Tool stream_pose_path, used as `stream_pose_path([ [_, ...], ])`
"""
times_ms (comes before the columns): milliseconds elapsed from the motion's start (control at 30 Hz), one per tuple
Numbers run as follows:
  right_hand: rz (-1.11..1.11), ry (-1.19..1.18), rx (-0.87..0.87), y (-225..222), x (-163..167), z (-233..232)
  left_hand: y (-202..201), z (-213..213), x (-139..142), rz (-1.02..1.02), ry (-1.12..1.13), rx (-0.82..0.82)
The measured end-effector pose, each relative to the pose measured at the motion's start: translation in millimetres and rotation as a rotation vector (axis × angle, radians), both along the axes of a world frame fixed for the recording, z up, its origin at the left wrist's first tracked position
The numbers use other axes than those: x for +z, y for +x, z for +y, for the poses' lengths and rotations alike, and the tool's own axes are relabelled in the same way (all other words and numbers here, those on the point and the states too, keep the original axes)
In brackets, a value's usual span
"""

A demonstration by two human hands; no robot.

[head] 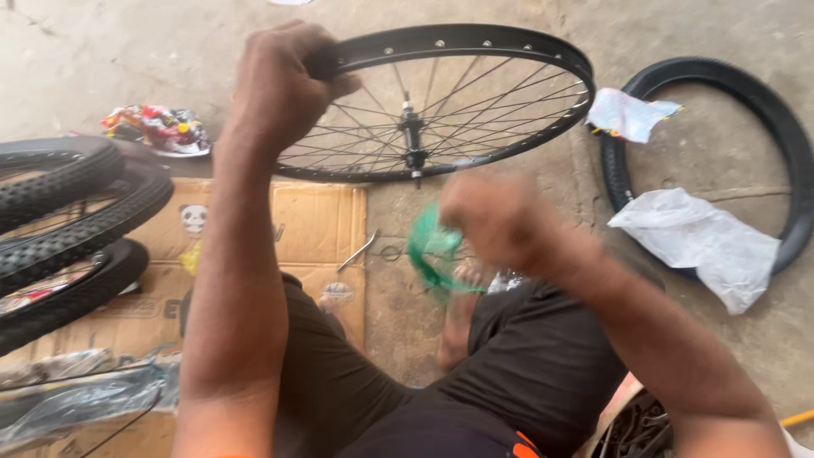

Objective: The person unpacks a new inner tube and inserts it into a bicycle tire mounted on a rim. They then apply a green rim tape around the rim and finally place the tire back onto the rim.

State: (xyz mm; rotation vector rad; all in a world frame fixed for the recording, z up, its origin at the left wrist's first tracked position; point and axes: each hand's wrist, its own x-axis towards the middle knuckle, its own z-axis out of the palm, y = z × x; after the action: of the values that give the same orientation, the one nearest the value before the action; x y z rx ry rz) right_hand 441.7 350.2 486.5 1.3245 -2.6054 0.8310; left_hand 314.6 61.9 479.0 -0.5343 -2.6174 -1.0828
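My left hand (280,85) grips the near-left edge of a black spoked bicycle rim (500,38), which tilts above the concrete floor with its hub (413,136) in the middle. Lower, in front of the rim, my right hand (492,222) is blurred and closed on a green strip (432,254) that hangs down toward my knees. My legs in dark shorts fill the lower middle.
Several black knobby tyres (76,212) lie at the left on flattened cardboard (314,220). Another black tyre (763,102) lies at the right with white plastic sheets (704,242) on it. A metal tool (358,251) rests near the cardboard's edge. A colourful wrapper (157,127) lies at the back left.
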Motion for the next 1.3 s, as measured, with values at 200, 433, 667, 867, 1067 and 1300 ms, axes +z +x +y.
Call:
stream_pose_path([
  [200, 0.256, -0.447, 0.015, -76.5, 56.1, 7.5, 3.0, 18.7, 6.1, 0.113, -0.033, -0.020],
  [433, 0.190, -0.842, -0.050, -126.6, 12.9, 19.0, -25.3, 31.1, -17.8, 0.328, -0.085, -0.040],
  [667, 0.302, -0.708, -0.198, -152.7, -5.8, 34.3, -39.2, 18.8, 2.3, 0.143, 0.152, -0.181],
  [867, 0.277, -0.643, -0.222, -150.1, -9.7, 48.3, -43.4, -34.6, 1.5, -0.466, -0.142, 0.103],
  [1067, 0.296, -0.673, -0.218, -129.6, 6.0, 38.9, -26.2, -16.3, 12.5, -0.653, -0.401, 0.202],
  [1300, 0.230, -0.907, -0.111, -98.8, 27.3, 23.9, 18.1, 50.9, 37.8, -0.097, -0.263, -0.169],
])
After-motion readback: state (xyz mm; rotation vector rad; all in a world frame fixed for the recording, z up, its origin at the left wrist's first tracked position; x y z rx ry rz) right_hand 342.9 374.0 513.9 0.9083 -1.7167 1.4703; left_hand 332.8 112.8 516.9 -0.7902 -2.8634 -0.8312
